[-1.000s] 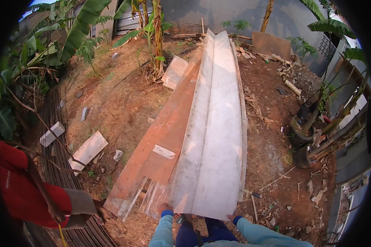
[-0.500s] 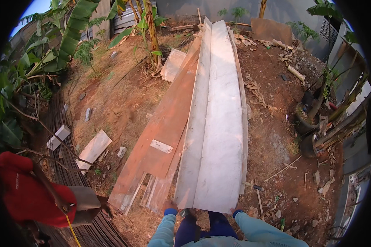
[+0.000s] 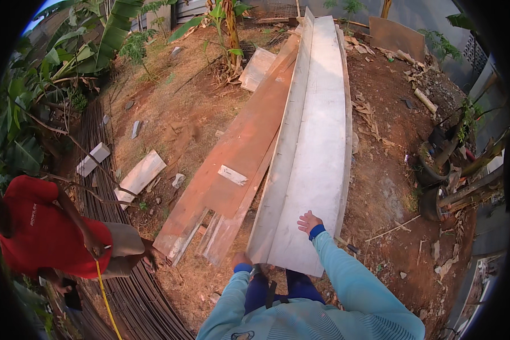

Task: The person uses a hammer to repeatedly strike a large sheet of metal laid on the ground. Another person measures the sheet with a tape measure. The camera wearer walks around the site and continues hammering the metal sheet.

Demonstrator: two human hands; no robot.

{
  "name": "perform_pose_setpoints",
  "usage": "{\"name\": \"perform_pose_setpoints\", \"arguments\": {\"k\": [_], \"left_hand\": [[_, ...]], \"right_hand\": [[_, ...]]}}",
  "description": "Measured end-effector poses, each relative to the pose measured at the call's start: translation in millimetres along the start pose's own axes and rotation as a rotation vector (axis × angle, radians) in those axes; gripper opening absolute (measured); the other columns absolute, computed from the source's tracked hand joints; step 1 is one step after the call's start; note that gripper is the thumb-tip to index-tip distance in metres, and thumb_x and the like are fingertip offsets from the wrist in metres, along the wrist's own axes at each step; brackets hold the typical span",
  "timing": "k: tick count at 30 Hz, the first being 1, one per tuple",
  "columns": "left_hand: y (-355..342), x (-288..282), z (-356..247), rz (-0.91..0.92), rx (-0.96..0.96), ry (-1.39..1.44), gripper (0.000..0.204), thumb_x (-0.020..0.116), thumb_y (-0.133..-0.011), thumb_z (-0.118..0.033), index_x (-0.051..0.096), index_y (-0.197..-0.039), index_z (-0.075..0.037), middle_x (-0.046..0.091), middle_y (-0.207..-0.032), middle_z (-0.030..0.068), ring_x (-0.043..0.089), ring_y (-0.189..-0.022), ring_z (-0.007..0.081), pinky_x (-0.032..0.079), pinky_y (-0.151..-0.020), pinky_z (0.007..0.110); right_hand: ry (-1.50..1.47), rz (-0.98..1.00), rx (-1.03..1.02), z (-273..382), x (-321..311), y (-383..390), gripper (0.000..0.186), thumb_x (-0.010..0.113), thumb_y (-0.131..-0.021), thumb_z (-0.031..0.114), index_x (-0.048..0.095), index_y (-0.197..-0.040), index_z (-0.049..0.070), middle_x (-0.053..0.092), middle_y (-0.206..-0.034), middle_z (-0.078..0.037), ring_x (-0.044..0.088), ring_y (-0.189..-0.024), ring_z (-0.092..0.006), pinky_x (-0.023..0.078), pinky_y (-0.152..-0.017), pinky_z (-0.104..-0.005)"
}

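the pale panel (image 3: 317,147) lies straight out ahead of the person, its long axis running from its near end by the dark blue legs (image 3: 301,288) away toward the grey wall (image 3: 360,17). the right hand (image 3: 309,221) is over the panel's broad face, in from its right edge and farther along it than the left hand (image 3: 242,259), which is at the panel's near left corner. the right grip is spread, fingers apart, though whether it touches the face i cannot tell; the left grip is against the edge, and whether it pinches there i cannot tell.

the panel is whitish and scuffed, two long strips meeting at a lengthwise fold, the left one greyer and seemingly tilted up. left of the panel lies a flat red-brown board (image 3: 241,147), its near end notched. farther left of the panel, a co-worker in a red shirt (image 3: 56,226) holds a yellow tape (image 3: 103,296) beside thin dark rods (image 3: 139,300).
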State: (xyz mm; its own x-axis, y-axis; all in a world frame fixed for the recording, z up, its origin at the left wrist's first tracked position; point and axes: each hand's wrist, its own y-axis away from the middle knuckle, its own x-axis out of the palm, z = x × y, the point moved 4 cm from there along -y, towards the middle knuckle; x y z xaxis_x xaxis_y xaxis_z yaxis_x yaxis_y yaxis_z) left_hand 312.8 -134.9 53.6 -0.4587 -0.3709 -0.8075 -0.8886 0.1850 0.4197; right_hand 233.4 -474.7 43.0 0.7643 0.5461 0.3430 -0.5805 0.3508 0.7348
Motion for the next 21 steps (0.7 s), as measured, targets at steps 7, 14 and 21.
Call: {"name": "perform_pose_setpoints", "arguments": {"k": [7, 14, 21], "left_hand": [[8.2, -15.1, -11.7, 0.022, -0.109, 0.02, 0.021, 0.056, -0.079, -0.019, 0.067, -0.092, -0.006, 0.065, -0.099, 0.0195, 0.061, -0.095, 0.0364, 0.049, -0.083, 0.045], [8.3, 3.3, -5.9, -0.01, -0.068, 0.059, 0.023, 0.055, -0.08, -0.018, 0.066, -0.096, -0.005, 0.065, -0.098, 0.0198, 0.06, -0.095, 0.0385, 0.048, -0.084, 0.045], [0.6, 3.2, 0.5, -0.053, 0.02, 0.054, 0.03, 0.06, -0.07, -0.012, 0.064, -0.099, -0.005, 0.064, -0.096, 0.0219, 0.061, -0.093, 0.0394, 0.049, -0.081, 0.045]], "right_hand": [[0.296, -0.12, -0.254, 88.4, 15.8, 20.5, 0.057, 0.046, -0.094, 0.039, 0.035, -0.136, 0.001, 0.052, -0.128, -0.021, 0.058, -0.106, -0.0342, 0.05, -0.084, -0.045], [0.373, -0.238, -0.078, 16.7, -80.3, 41.3, 0.045, 0.048, -0.093, 0.036, 0.042, -0.129, 0.009, 0.058, -0.116, -0.018, 0.063, -0.088, -0.031, 0.055, -0.066, -0.0423], [1.245, -0.744, -0.446, -31.2, -171.5, 102.7, 0.025, 0.051, -0.084, 0.019, 0.066, -0.093, 0.003, 0.067, -0.086, -0.02, 0.065, -0.083, -0.0352, 0.051, -0.072, -0.0438]]}}
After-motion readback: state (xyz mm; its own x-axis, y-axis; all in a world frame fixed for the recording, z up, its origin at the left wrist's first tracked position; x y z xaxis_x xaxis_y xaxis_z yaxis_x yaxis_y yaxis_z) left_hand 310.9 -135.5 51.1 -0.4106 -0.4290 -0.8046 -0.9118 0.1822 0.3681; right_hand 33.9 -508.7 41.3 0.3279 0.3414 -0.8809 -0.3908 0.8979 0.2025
